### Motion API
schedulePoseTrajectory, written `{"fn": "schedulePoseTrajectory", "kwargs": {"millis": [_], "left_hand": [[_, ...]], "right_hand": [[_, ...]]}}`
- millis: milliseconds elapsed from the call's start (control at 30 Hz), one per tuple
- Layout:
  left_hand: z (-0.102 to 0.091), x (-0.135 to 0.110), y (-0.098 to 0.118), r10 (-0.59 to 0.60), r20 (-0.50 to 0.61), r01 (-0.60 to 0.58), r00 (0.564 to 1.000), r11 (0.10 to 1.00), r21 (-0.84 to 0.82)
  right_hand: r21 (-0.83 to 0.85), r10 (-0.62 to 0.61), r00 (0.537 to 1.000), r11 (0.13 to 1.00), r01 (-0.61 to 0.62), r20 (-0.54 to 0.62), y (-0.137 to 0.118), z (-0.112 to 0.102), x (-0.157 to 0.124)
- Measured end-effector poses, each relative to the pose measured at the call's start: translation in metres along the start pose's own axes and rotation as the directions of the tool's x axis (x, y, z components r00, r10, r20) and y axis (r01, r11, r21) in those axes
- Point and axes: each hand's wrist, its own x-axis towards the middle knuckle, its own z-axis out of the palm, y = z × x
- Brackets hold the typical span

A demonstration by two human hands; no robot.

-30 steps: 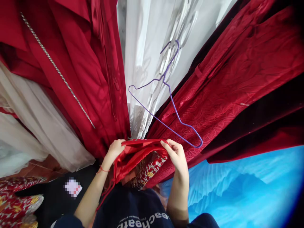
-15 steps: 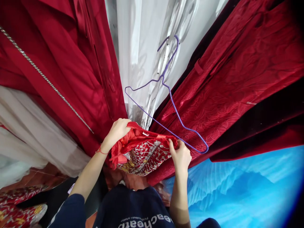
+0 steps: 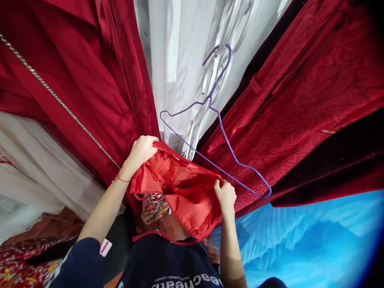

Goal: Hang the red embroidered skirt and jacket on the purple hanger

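Note:
A red satin-lined garment (image 3: 192, 200) is stretched between my two hands, its plain lining facing me. Part of its patterned red, silver and gold outer side shows low on the left. My left hand (image 3: 143, 150), a red string at its wrist, grips the upper left edge. The upper right edge is pinched in my right hand (image 3: 225, 194). Just beyond the garment hangs a bare purple wire hanger (image 3: 209, 98), its hook caught on a white metal scrollwork piece; its right arm reaches past my right hand. The fingertips of both hands are partly hidden.
Red curtains (image 3: 120, 80) hang on the left and patterned red cloth (image 3: 285, 108) on the right. A silver chain (image 3: 64, 106) slants down the left side. White drapery (image 3: 168, 60) hangs behind the hanger. A blue printed backdrop (image 3: 294, 236) lies at lower right; patterned red-gold cloth (image 3: 21, 264) at lower left.
The garment has been turned and opened out, so its red lining now shows where the patterned side was. My left hand has moved slightly up and left; both hands keep hold.

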Motion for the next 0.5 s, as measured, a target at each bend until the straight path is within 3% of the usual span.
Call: {"fn": "schedulePoseTrajectory", "kwargs": {"millis": [67,167,200,267,333,500], "left_hand": [[0.0,0.008,-0.008,-0.054,-0.024,0.054,0.998,0.999,0.002],[0.004,0.026,-0.032,-0.176,-0.064,0.176,0.982,0.984,-0.003],[0.005,0.033,-0.042,-0.228,-0.087,0.228,0.97,0.974,-0.011],[0.007,0.046,-0.059,-0.307,-0.137,0.307,0.942,0.951,-0.025],[0.01,0.059,-0.07,-0.333,-0.174,0.331,0.927,0.943,-0.045],[0.038,0.082,-0.076,-0.389,-0.01,0.383,0.921,0.911,-0.152]], "right_hand": [[0.112,0.006,1.0,0.994,-0.009,0.021,0.003,0.0,0.004],[0.336,-0.084,0.993,0.941,0.05,0.085,0.004,-0.008,0.003],[0.478,-0.129,0.985,0.876,0.06,0.113,0.003,-0.012,0.001],[0.748,-0.22,0.965,0.663,0.042,0.141,-0.003,-0.023,-0.005],[0.888,-0.273,0.952,0.46,0.001,0.14,-0.014,-0.035,-0.01],[0.951,-0.27,0.949,0.298,-0.079,0.163,-0.044,-0.053,-0.014]]}}
